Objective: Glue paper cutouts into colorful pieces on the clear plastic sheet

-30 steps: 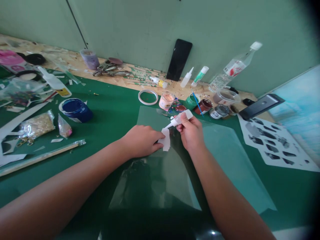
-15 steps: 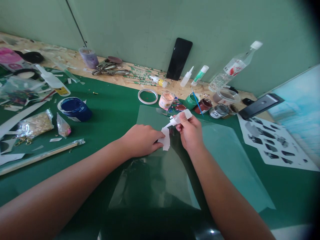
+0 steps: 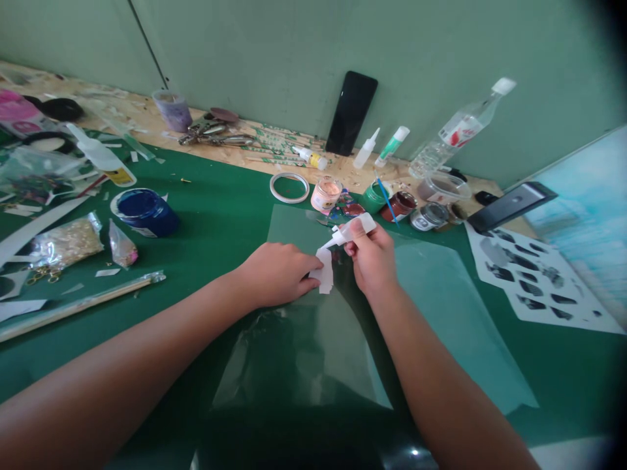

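Observation:
My left hand pinches a small white paper piece at its left edge, thumb and fingers closed on it. In my right hand is a small white glue bottle, tilted with its thin nozzle pointing down and left. The nozzle tip is at the top of the paper piece; whether it touches is too fine to tell. Beneath both hands lies a clear plastic sheet over the green table surface.
Behind the hands stand a peach paint jar, a green paint jar and a roll of tape. A blue paint jar and bead bags sit left. A phone leans on the wall; a printed sheet lies right.

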The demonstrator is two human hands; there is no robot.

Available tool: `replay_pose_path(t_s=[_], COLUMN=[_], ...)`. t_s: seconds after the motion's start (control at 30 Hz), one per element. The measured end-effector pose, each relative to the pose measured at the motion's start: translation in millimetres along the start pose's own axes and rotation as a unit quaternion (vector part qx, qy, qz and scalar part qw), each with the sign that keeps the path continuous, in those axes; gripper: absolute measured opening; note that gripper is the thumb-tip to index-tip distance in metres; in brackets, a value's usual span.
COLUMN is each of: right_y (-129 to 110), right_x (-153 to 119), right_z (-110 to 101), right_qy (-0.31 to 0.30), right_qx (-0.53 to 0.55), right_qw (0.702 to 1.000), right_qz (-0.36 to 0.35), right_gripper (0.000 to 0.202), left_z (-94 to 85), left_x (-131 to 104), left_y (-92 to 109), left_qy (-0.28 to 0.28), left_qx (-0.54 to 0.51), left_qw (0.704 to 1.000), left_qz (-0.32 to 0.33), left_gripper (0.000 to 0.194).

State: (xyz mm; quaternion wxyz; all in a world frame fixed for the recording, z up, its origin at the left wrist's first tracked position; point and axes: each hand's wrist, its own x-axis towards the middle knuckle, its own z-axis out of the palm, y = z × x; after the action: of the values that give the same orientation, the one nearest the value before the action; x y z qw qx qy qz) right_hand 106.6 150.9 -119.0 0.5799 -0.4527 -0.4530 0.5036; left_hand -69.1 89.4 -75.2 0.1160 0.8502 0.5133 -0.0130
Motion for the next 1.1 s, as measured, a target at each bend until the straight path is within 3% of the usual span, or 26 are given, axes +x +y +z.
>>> replay_pose_path(t_s=[1.1], right_y=[2.3], right_x=[0.5], right_z=[-1.2], right_qy=[0.008], right_qx=[-0.023], right_qw=[1.0], right_qz=[-0.002], right_gripper=[0.037], left_z=[-3.0], left_x=[0.3], left_y=[2.1], left_qy=[-0.005], left_qx=[0.0], left_qw=[1.0], left_qz=[-0.005], left_gripper=[0.036])
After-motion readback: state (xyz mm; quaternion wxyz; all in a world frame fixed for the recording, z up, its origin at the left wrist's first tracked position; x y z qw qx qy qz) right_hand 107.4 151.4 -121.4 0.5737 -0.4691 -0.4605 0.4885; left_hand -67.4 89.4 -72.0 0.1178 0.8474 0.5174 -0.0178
